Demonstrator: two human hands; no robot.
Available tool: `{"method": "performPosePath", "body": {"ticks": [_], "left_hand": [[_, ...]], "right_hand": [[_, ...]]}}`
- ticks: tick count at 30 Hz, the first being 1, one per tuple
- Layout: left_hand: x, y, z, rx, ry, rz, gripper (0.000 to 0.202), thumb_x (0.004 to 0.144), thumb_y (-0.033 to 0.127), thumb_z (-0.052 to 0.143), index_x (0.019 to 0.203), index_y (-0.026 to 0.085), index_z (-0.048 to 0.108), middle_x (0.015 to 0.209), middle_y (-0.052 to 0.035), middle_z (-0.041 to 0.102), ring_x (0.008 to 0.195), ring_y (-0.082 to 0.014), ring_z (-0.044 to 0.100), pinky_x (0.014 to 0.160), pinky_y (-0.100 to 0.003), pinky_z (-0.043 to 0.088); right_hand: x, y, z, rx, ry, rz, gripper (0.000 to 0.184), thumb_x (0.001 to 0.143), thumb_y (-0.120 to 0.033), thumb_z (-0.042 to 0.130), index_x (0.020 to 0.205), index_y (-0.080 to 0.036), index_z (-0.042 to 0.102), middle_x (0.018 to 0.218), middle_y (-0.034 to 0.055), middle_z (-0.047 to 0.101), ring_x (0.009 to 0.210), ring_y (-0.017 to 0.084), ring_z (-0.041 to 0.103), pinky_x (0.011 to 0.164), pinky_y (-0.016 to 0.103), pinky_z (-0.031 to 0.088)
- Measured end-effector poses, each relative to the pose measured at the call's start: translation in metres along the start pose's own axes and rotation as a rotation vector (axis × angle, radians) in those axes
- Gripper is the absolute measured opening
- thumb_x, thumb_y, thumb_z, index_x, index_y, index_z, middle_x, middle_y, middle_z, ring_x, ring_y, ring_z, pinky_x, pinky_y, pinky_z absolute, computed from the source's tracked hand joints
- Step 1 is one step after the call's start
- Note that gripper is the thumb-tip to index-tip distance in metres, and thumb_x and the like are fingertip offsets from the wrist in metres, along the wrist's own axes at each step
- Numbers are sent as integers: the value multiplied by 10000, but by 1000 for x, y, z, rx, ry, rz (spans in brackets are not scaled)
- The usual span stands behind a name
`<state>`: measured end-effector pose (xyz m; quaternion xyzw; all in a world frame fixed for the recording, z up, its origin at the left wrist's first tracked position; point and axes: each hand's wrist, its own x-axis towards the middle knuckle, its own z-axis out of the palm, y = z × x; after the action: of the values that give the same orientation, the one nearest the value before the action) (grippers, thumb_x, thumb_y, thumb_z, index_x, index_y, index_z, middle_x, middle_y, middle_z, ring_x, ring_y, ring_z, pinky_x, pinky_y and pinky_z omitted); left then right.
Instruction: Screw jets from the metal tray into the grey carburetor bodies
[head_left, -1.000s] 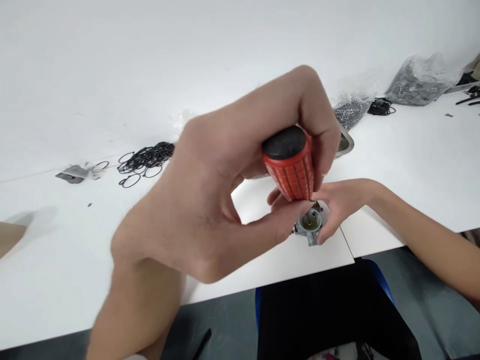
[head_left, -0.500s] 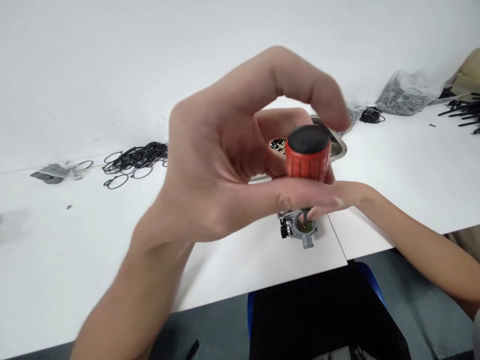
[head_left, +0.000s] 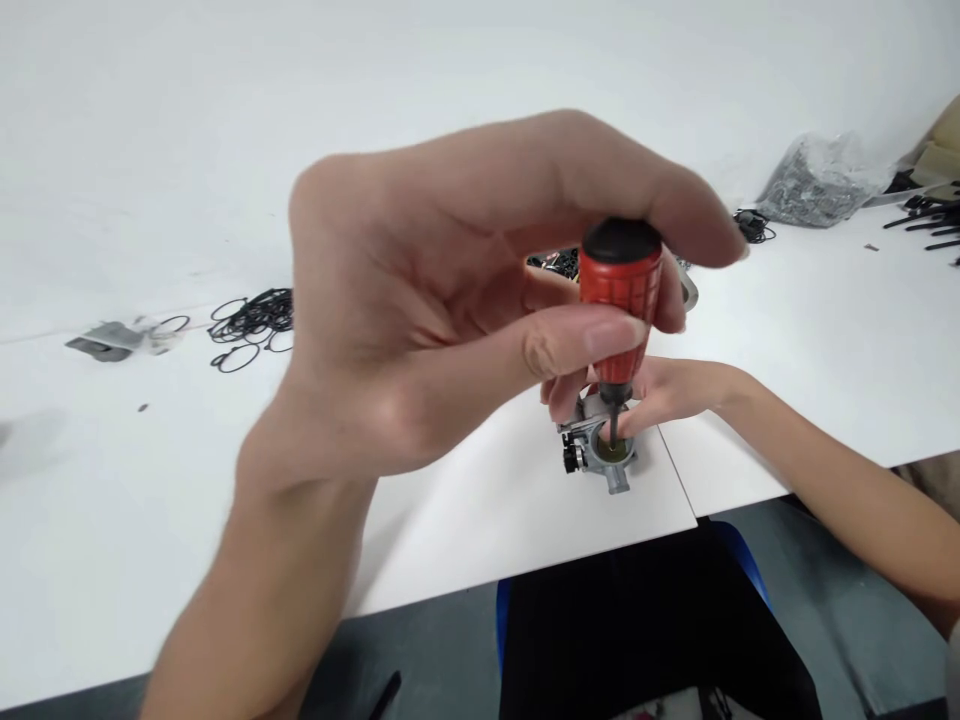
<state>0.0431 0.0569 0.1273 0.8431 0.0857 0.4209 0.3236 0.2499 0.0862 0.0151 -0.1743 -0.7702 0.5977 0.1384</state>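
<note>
My left hand fills the middle of the view, its fingers and thumb closed round the red handle of a screwdriver with a black cap. The screwdriver stands upright with its tip down inside a small grey metal carburetor on the white table. My right hand reaches in from the right and grips the carburetor from behind, holding it against the table near the front edge.
A heap of black rubber rings lies at the left, with a small grey bag beyond it. A metal tray sits behind my hands. Plastic bags of small parts and black pieces lie far right.
My left hand has regripped the screwdriver handle, its fingers turning round it. The view has shifted slightly right. The carburetor and my right hand stay in place.
</note>
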Motion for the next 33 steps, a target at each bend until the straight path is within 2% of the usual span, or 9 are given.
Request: {"method": "performPosePath", "body": {"ticks": [4, 6, 9, 12, 18, 22, 26, 30, 33], "left_hand": [[5, 3, -2, -9, -55, 61, 583, 1010, 622, 439, 1501, 319, 524, 824, -22, 673, 659, -168, 686, 436, -302, 530], [1, 0, 1, 18, 12, 95, 576, 1013, 622, 420, 1482, 308, 533, 813, -3, 640, 681, -133, 670, 456, -263, 515], [-8, -7, 5, 72, 159, 40, 544, 1003, 550, 493, 1491, 310, 504, 973, 2, 712, 780, -107, 709, 517, -220, 553], [-11, -13, 3, 54, 150, 13, 487, 1023, 513, 489, 1481, 348, 508, 1114, 13, 739, 867, -156, 770, 574, -261, 626], [-3, -7, -8, -41, -14, -34, 428, 1041, 482, 487, 1399, 281, 611, 903, -11, 759, 847, -225, 798, 436, -241, 605], [-9, -14, -4, 144, 59, 55, 551, 1014, 648, 360, 1411, 328, 568, 1088, 12, 720, 1082, -263, 767, 627, -305, 688], [-15, -34, -6, 319, 28, 65, 700, 941, 775, 329, 1438, 324, 527, 1347, -14, 624, 1335, -387, 592, 776, -409, 702], [-14, -43, -12, 322, -16, 26, 718, 909, 778, 430, 1451, 318, 532, 1381, -24, 623, 1348, -412, 571, 791, -429, 713], [-13, -35, -10, 272, -41, -9, 721, 905, 756, 477, 1483, 327, 514, 1355, -19, 651, 1298, -392, 625, 778, -422, 724]], "right_hand": [[-2, 1, -1, 19, -9, 9, 436, 888, -183, 693, 1315, -142, 618, 1343, 116, 638, 1168, 194, 632, 971, 308, 548], [-2, 0, -1, -10, -10, 41, 431, 890, -190, 697, 1312, -146, 620, 1342, 112, 640, 1165, 191, 632, 980, 309, 543], [0, -2, 0, -43, -6, 54, 403, 890, -194, 702, 1286, -161, 637, 1336, 99, 645, 1184, 189, 624, 1020, 317, 527], [1, -3, 1, -12, -2, 27, 378, 886, -193, 695, 1260, -159, 646, 1312, 99, 651, 1182, 196, 628, 1015, 327, 533], [-1, -1, -1, 44, -24, 4, 401, 881, -220, 695, 1269, -138, 637, 1372, 124, 608, 1245, 230, 600, 1049, 361, 519], [1, 0, -1, 21, -25, 20, 404, 885, -233, 710, 1274, -149, 637, 1355, 114, 622, 1241, 220, 603, 1060, 354, 512], [1, -1, 0, -12, -2, 36, 409, 873, -250, 748, 1264, -169, 660, 1299, 95, 657, 1207, 213, 620, 1048, 345, 520], [0, -1, -1, -27, 20, 41, 430, 856, -257, 772, 1266, -176, 672, 1255, 91, 682, 1207, 228, 624, 1043, 363, 526], [0, 1, -2, -28, 8, 53, 445, 855, -246, 768, 1280, -167, 661, 1267, 107, 680, 1171, 225, 641, 1023, 370, 536]]}}
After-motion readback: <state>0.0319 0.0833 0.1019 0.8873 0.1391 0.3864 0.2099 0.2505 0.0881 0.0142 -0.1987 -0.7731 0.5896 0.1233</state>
